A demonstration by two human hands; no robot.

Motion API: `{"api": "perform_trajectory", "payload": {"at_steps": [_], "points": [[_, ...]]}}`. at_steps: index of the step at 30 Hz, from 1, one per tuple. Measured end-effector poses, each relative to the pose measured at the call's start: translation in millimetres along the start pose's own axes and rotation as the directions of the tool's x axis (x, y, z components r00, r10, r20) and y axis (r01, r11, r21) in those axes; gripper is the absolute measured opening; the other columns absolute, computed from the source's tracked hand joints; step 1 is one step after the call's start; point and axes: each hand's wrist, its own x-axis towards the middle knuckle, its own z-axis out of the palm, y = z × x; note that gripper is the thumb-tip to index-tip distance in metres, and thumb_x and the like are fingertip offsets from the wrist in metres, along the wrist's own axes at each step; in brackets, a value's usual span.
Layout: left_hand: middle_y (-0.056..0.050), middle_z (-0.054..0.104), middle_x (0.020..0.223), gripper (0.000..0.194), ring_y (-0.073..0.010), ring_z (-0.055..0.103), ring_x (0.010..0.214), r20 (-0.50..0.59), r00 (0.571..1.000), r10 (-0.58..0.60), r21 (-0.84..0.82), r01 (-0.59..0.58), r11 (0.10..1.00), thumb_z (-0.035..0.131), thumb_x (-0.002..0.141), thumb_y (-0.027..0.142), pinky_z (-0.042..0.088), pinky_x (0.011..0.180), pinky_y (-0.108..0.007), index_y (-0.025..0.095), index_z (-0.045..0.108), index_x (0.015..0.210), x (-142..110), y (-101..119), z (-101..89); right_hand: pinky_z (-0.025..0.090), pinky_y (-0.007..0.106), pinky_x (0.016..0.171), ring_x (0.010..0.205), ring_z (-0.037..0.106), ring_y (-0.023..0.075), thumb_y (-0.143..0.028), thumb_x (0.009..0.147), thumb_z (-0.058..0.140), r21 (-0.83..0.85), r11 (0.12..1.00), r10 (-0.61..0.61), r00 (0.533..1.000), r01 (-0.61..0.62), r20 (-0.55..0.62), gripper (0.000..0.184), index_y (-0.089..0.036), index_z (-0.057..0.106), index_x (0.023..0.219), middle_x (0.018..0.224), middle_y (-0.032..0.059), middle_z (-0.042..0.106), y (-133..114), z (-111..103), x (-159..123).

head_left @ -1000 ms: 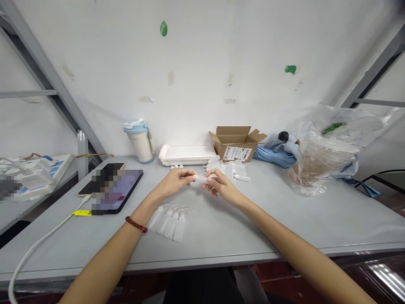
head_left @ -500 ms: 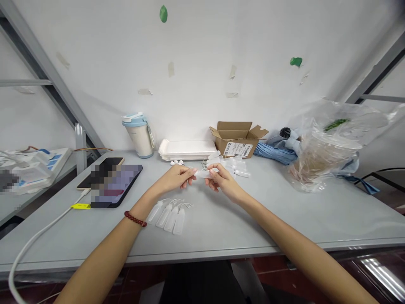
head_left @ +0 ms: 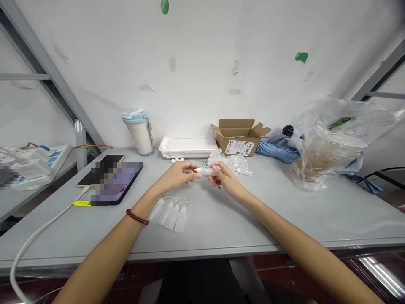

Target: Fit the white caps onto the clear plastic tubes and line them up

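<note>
A small translucent plastic bottle (head_left: 206,171) lies sideways between my two hands above the table. My right hand (head_left: 226,179) is closed around its right end, the thumb and fingers pinching the body. At the left end, the thumb and fingers of my left hand (head_left: 180,175) pinch the white neck; the fingers partly hide it. Several similar flat bottles (head_left: 171,215) with thin curved white tubes lie in a row near my left forearm. Behind my right hand is a pile of more bottles (head_left: 238,162). Small white caps (head_left: 177,160) sit behind my left hand.
At the back stand a cream tumbler (head_left: 139,133), stacked white trays (head_left: 190,147) and an open cardboard box (head_left: 238,139). A phone (head_left: 109,162) and a tablet (head_left: 122,185) with a white cable lie left. Blue cloth (head_left: 275,150) and a plastic-wrapped tub (head_left: 325,156) are on the right.
The fingers of my left hand have shifted on the bottle's neck, and more of the bottle shows between my hands. The whole view has moved slightly.
</note>
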Motion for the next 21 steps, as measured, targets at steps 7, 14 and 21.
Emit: {"api": "perform_trajectory", "payload": {"at_steps": [7, 14, 21], "points": [[-0.001, 0.054, 0.056, 0.051, -0.0095, 0.049, 0.045, 0.047, 0.996, -0.078, 0.04, 0.076, 0.996, 0.039, 0.085, 0.057, 0.039, 0.044, -0.022, 0.013, 0.057, 0.067, 3.6, -6.1, 2.8, 0.029, 0.02, 0.044, 0.042, 0.039, 0.0071, -0.049, 0.086, 0.042, -0.003, 1.0, 0.004, 1.0, -0.004, 0.01, 0.027, -0.022, 0.036, 0.089, 0.054, -0.0089, 0.049, -2.5, 1.1, -1.5], [-0.003, 0.06, 0.074, 0.03, -0.0115, 0.053, 0.058, 0.064, 0.997, 0.031, 0.029, -0.033, 0.999, 0.054, 0.08, 0.044, 0.044, 0.056, -0.024, 0.015, 0.06, 0.078, 1.4, -4.6, 1.3, 0.028, 0.02, 0.044, 0.04, 0.038, 0.0074, -0.045, 0.087, 0.039, -0.02, 0.999, 0.037, 0.999, -0.037, 0.006, 0.022, -0.022, 0.036, 0.088, 0.053, -0.0089, 0.049, 0.9, 1.4, -0.9], [-0.003, 0.061, 0.076, 0.028, -0.0133, 0.055, 0.064, 0.015, 0.998, 0.053, 0.063, -0.054, 0.997, 0.057, 0.08, 0.042, 0.045, 0.055, -0.024, 0.016, 0.062, 0.087, 1.6, -3.5, 3.1, 0.028, 0.02, 0.043, 0.039, 0.039, 0.0075, -0.045, 0.088, 0.037, -0.026, 0.999, 0.047, 0.999, -0.048, -0.019, 0.023, -0.022, 0.037, 0.09, 0.051, -0.0084, 0.05, 1.0, 0.3, 0.4]]}}
